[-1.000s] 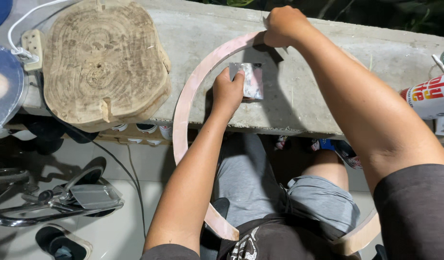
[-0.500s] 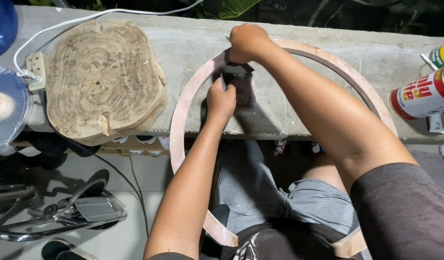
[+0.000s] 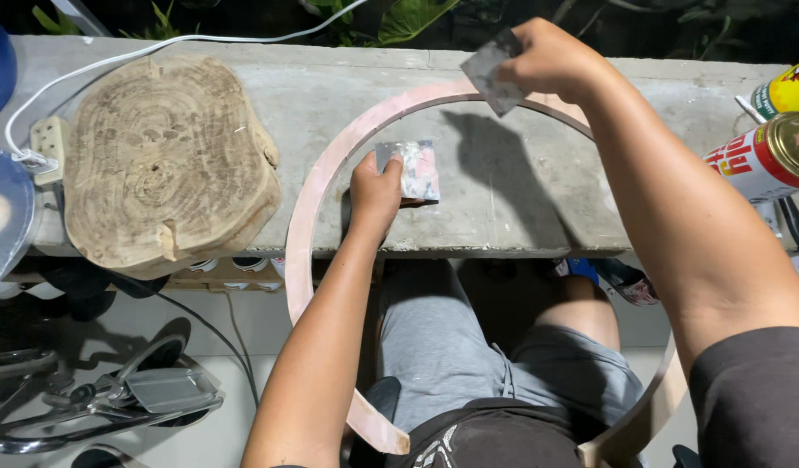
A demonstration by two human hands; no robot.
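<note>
- Right hand [image 3: 551, 61] at 12 o'clock, fingers clamped on a flat grey scraper blade [image 3: 495, 71], blade edge down at the top arc of the pink ring [image 3: 306, 217].
- Left hand [image 3: 375, 192] near centre, fingers pinched on a small smeared square card [image 3: 410, 169], card lying flat on the concrete surface [image 3: 538, 199] inside the ring.
- Ring lay w/ its far half on the surface, near half hanging off toward 6 o'clock over the person's lap.
- Wood slab [image 3: 165, 160] at 9 o'clock, just beside the ring, not touching.
- White power strip [image 3: 48, 139] w/ cable at far 9 o'clock.
- Red-white spray can [image 3: 759, 160] on its side at 3 o'clock, yellow can [image 3: 789, 87] just above it.
</note>
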